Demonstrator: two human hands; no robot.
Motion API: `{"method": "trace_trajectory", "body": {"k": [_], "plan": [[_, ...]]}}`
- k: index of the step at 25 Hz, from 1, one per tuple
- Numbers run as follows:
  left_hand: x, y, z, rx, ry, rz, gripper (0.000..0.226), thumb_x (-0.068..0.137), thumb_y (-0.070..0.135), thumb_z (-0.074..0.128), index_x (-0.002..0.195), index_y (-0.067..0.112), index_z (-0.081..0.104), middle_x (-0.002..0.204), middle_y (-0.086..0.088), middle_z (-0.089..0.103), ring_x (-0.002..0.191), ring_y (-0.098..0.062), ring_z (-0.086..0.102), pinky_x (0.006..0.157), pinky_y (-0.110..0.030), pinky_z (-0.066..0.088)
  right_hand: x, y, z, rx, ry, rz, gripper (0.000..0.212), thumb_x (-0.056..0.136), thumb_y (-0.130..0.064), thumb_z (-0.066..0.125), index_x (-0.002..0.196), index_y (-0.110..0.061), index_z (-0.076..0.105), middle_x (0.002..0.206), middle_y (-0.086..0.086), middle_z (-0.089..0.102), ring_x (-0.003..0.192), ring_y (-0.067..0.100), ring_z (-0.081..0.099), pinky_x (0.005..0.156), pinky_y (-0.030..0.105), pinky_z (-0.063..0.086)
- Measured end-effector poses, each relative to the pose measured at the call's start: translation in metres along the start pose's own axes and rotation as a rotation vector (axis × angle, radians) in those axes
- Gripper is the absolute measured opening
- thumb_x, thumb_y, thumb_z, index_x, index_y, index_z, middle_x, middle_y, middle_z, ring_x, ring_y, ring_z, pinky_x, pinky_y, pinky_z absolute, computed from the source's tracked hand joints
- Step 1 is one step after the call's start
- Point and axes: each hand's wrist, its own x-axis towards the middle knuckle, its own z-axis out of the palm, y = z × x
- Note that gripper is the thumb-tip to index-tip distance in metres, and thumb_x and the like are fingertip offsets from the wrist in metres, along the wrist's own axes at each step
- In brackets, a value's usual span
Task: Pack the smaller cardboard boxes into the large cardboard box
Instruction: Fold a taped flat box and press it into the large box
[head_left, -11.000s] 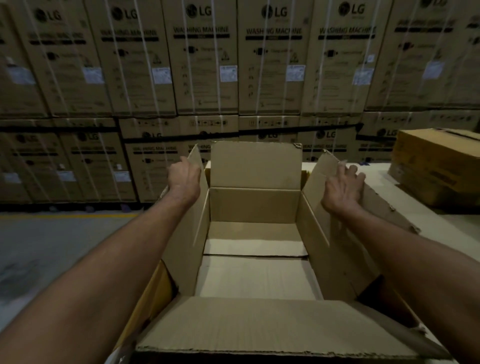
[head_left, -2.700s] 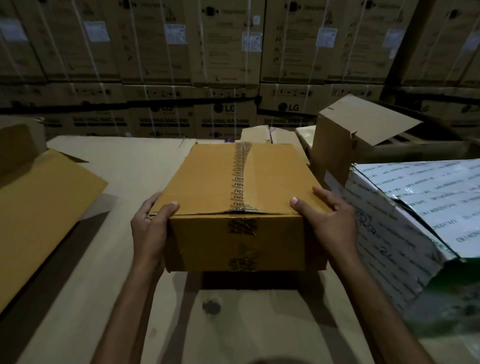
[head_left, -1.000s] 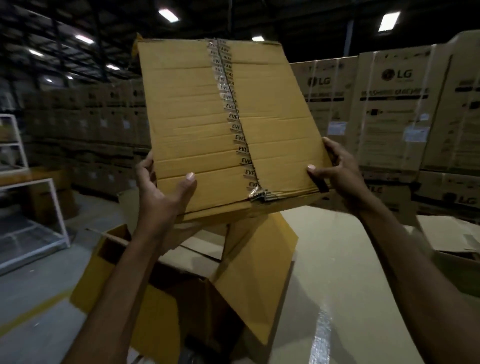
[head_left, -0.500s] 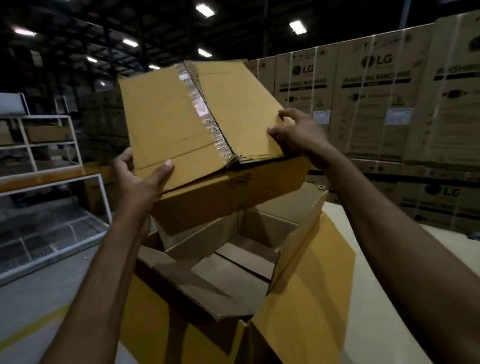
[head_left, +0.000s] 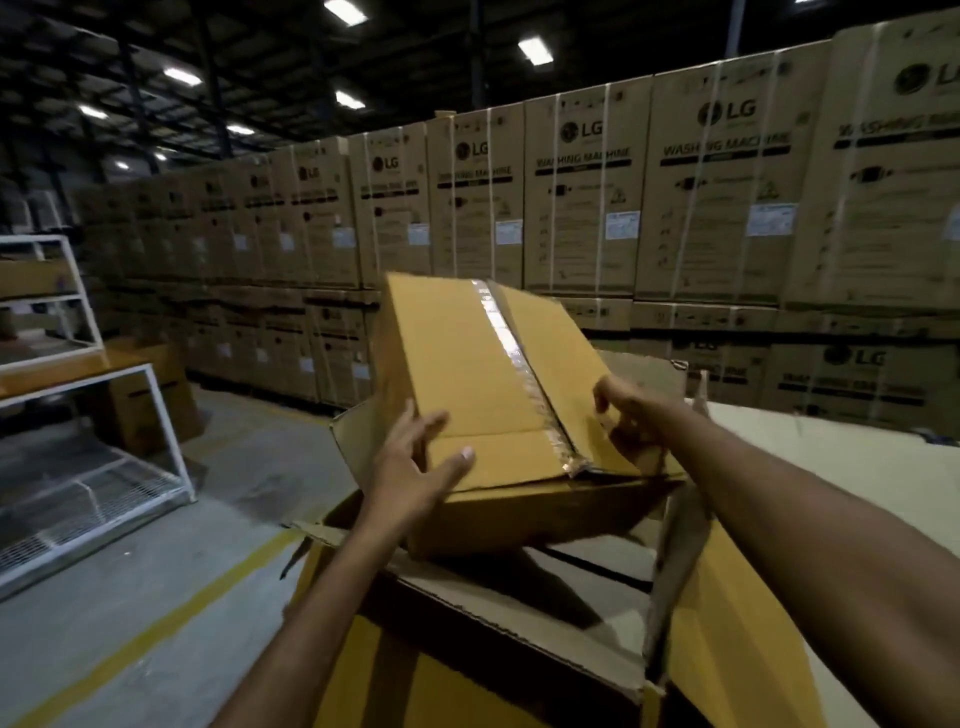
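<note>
A smaller taped cardboard box is tilted, its far end raised, with its lower part inside the mouth of the large open cardboard box. My left hand grips its near left corner, thumb on the top face. My right hand holds the near right edge beside the tape seam. The large box's flaps stand open around it, and its inside is mostly hidden by the smaller box.
Stacked washing machine cartons form a wall behind. A white metal rack stands on the concrete floor at the left. A pale work surface extends to the right of the large box.
I have lowered the smaller box from above the large box down into its opening. Both hands kept hold of it.
</note>
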Motion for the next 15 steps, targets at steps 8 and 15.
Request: {"method": "trace_trajectory", "body": {"k": [8, 15], "plan": [[0.058, 0.005, -0.025, 0.052, -0.744, -0.030, 0.041, 0.097, 0.028, 0.068, 0.137, 0.028, 0.057, 0.128, 0.006, 0.059, 0.112, -0.013, 0.063, 0.092, -0.036, 0.058, -0.002, -0.018, 0.045, -0.395, -0.184, 0.087, 0.035, 0.094, -0.028, 0.063, 0.127, -0.019, 0.061, 0.138, 0.003, 0.051, 0.139, 0.038, 0.047, 0.111, 0.073, 0.032], [0.122, -0.028, -0.012, 0.153, -0.407, -0.327, 0.095, 0.075, 0.039, 0.088, 0.147, 0.024, 0.028, 0.148, -0.006, 0.038, 0.133, -0.030, 0.048, 0.099, -0.051, 0.052, 0.050, -0.020, 0.055, -0.082, -0.042, 0.092, 0.080, 0.082, -0.082, 0.051, 0.134, -0.021, 0.052, 0.125, 0.014, 0.058, 0.124, 0.042, 0.056, 0.104, 0.065, 0.045]]}}
